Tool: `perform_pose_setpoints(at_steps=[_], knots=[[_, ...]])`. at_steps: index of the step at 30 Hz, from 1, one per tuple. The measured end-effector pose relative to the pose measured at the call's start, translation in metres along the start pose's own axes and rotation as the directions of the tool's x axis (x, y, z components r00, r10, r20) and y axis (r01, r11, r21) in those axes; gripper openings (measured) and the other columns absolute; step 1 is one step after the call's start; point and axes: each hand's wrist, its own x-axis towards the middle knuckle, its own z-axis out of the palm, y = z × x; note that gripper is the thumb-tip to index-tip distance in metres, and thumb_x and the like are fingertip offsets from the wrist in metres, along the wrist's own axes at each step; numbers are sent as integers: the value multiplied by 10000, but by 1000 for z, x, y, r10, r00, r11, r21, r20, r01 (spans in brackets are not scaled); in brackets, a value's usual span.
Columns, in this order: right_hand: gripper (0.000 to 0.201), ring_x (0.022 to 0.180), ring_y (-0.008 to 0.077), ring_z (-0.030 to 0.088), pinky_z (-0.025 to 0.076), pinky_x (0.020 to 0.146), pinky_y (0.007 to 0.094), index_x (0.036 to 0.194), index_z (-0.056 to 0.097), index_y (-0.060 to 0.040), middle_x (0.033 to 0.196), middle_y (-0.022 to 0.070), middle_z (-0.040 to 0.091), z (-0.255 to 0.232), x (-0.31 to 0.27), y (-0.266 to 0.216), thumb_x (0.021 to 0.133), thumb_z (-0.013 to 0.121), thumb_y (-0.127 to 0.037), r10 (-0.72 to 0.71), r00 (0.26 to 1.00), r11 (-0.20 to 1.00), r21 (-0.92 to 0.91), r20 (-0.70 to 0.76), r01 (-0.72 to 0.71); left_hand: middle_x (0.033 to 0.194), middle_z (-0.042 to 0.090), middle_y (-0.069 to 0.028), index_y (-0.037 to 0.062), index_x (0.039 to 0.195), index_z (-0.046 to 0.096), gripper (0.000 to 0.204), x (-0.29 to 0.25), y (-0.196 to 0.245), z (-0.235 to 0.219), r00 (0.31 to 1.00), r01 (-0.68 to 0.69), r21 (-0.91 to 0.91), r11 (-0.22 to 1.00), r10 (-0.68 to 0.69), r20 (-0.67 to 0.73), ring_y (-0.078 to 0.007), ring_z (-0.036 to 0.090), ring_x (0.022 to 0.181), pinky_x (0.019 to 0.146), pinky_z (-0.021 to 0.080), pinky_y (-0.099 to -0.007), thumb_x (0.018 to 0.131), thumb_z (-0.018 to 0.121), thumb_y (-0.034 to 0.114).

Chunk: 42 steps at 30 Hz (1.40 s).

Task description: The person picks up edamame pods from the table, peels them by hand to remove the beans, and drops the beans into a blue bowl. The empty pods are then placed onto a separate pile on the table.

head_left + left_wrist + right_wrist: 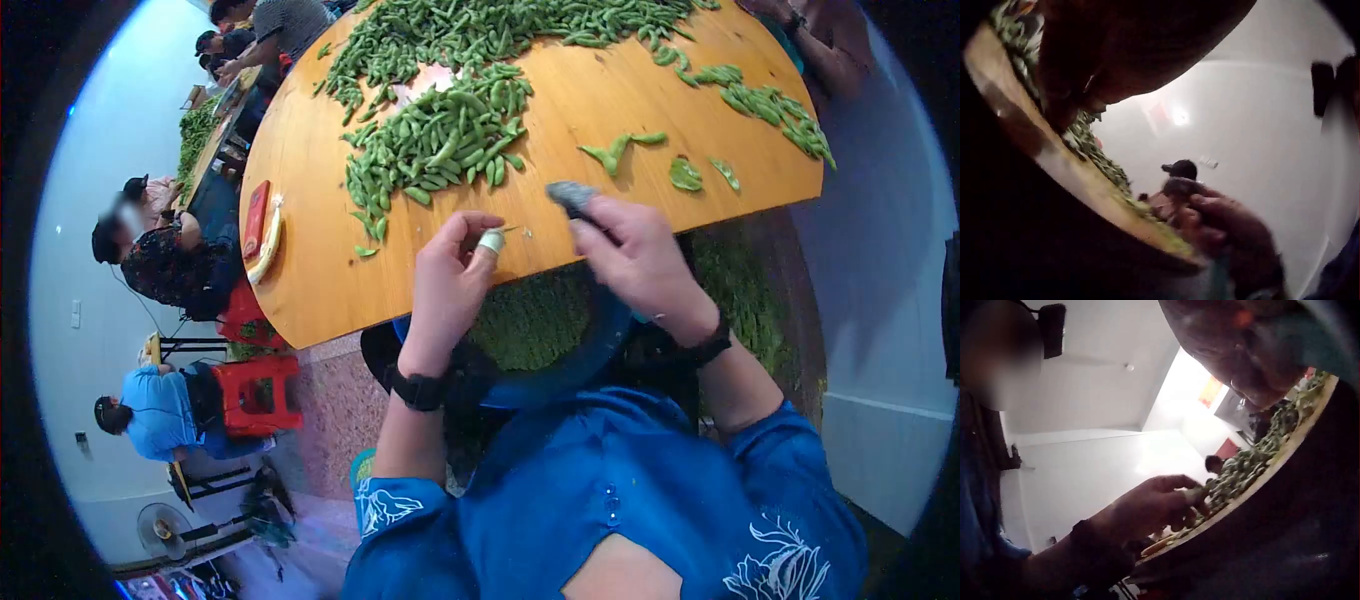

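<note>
My left hand [448,285] is at the near table edge, its forefinger bent toward a thumb wearing a pale cover [491,241]. A thin yellowish sliver [511,228] shows right at those tips; I cannot tell whether they pinch it. Over the edge to the right is my right hand [640,258], fingers loosely bent, with a grey cover [572,194] on one finger and nothing visible held. A pile of green soybean pods [440,135] lies beyond the left hand. Several loose pods [620,152] lie beyond the right hand.
A larger heap of pods [470,35] covers the far part of the wooden table [580,90]. A red packet [256,215] lies beside a pale curved item [268,245] at the left. Below the edge sits a blue tub [560,375] with green scraps. Other people sit leftward near red stools [258,395].
</note>
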Motion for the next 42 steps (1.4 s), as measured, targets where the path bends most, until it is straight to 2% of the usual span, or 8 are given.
perform_pose_setpoints(at_steps=[5, 7, 9, 11, 15, 17, 37, 42], knots=[[147, 759, 372, 607, 467, 649, 398, 956, 586, 43, 808, 241, 586, 29, -14, -11, 851, 526, -40, -37, 980, 999, 3, 197, 37, 855, 596, 2, 3, 1092, 588, 204, -24, 0, 21, 993, 85, -603, 793, -114, -10, -46, 519, 686, 564, 416, -190, 894, 578, 49], [151, 679, 269, 572, 448, 593, 338, 974, 593, 30, 759, 167, 576, 32, -20, -11, 868, 531, -58, 6, 978, 999, 34, 209, -13, 871, 606, -5, 8, 1108, 586, 219, -30, -7, 27, 989, 100, -806, 583, -146, 18, -51, 529, 694, 560, 416, -181, 895, 585, 57], [159, 520, 62, 504, 411, 480, 218, 1011, 608, 2, 662, 18, 554, 34, -27, -10, 904, 541, -93, 91, 971, 988, 99, 219, -115, 888, 610, -9, 8, 1102, 587, 210, -37, -9, 28, 989, 92, -802, 590, -146, 6, -56, 540, 714, 572, 422, -185, 900, 587, 67], [134, 507, 53, 504, 408, 466, 209, 963, 603, 1, 660, 6, 556, 33, -28, -13, 910, 536, -103, 90, 979, 988, 105, 182, -111, 917, 614, -17, 6, 1100, 588, 198, -44, -1, 25, 981, 88, -513, 854, -163, -102, -66, 561, 762, 628, 446, -192, 914, 572, 73], [142, 502, 39, 502, 403, 452, 199, 868, 588, -3, 660, -11, 557, 27, -26, -18, 919, 529, -121, 256, 901, 899, 257, 350, -355, 913, 615, -50, -7, 1137, 578, 247, -53, -3, 31, 985, -27, -256, 966, -18, -170, -119, 589, 798, 693, 476, -233, 898, 577, 51], [152, 506, 45, 509, 411, 459, 207, 857, 590, 0, 659, -9, 556, 27, -25, -15, 915, 523, -123, 279, 882, 886, 251, 379, -389, 916, 617, -99, -4, 1213, 549, 360, -55, -5, 27, 952, -250, 224, 942, 282, -121, -186, 607, 805, 729, 489, -279, 855, 588, 9], [157, 576, 21, 478, 383, 496, 192, 986, 627, -21, 691, -32, 567, 32, -39, 6, 905, 548, -129, 364, 837, 743, 414, 408, -525, 963, 654, -200, 19, 1230, 567, 437, -63, -6, 38, 953, -240, 296, 924, 282, -107, -254, 666, 852, 778, 511, -328, 798, 561, -47], [107, 458, 14, 427, 306, 374, 168, 877, 590, -80, 635, -58, 515, 21, -34, 4, 914, 538, -165, 428, 727, 582, 452, 536, -676, 937, 648, -84, -4, 1270, 516, 386, -61, -9, 29, 993, -86, -249, 965, 102, 55, -157, 644, 829, 748, 525, -292, 884, 537, -4]])
